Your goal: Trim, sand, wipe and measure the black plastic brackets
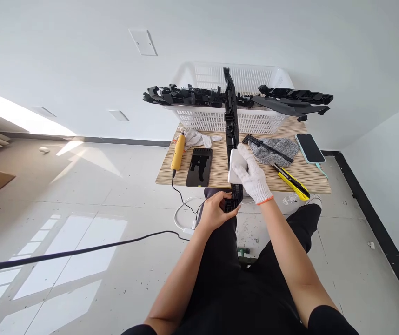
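A long black plastic trim piece [232,125] reaches from near my lap across the small table, its far end over the white basket. Bare, my left hand [216,209] grips the near end of that piece between thumb and fingers. In a white knit glove with an orange cuff, my right hand [253,177] is closed around a flat white block [236,166], which lies against the black piece near its lower part. What kind of block it is I cannot make out.
A white basket [199,118] bears more black plastic parts [189,96]. On the wooden table [216,179] lie a yellow corded tool [177,152], a spare glove [197,138], a black tablet-like device [198,167], calipers [269,149], a grey cloth [288,148], a phone [309,148] and a yellow utility knife [292,182].
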The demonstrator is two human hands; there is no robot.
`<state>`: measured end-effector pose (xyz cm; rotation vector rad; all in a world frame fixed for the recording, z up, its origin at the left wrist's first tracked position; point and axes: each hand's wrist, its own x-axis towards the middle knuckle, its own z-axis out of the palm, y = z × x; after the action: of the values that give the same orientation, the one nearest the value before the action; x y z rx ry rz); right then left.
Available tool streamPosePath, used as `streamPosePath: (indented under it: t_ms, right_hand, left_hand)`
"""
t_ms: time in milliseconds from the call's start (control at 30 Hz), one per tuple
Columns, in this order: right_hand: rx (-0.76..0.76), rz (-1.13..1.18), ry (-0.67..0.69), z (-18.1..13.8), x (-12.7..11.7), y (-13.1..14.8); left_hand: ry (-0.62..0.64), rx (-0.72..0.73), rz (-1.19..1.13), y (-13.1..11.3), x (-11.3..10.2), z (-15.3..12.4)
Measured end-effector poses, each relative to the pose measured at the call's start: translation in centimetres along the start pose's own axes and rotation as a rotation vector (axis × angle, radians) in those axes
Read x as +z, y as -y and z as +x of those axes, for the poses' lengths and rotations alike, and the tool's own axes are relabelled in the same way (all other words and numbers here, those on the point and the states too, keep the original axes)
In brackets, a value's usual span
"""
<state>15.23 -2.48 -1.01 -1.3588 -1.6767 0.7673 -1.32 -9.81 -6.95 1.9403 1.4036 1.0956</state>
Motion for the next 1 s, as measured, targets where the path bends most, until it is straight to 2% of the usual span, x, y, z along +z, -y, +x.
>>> streamPosePath:
  t_ms: [100, 200, 433, 667, 900, 1000]
  right_hand:
    - [-0.035, 0.154, -0.032, 0.1, 0.8, -1.1]
    - [-0.018, 0.250, -0.003, 0.4, 1.1, -1.9]
    - [0.013, 0.389, 0.091, 1.0, -0.2, -2.7]
    - [-0.001, 0.282, 0.100, 1.3, -1.9, -3.4]
    - [0.016, 0.229, 0.055, 0.4, -3.3, -3.5]
    - [0.033, 0.267, 0.032, 0.1, -3.5, -3.1]
  left_hand:
    - [-0.007, 0.044, 0.067, 0.0, 0.3, -0.3]
    - [-0.021, 0.080, 0.089, 0.1, 0.5, -0.5]
    - [-0.077, 0.094, 0.122, 0.2, 1.1, -0.7]
    - [-0.121, 0.114, 0.211, -0.1, 1.3, -1.0]
    - [-0.079, 0.155, 0.246, -0.1, 1.4, -0.8]
    - [-0.055, 0.127, 0.252, -0.2, 1.4, -0.7]
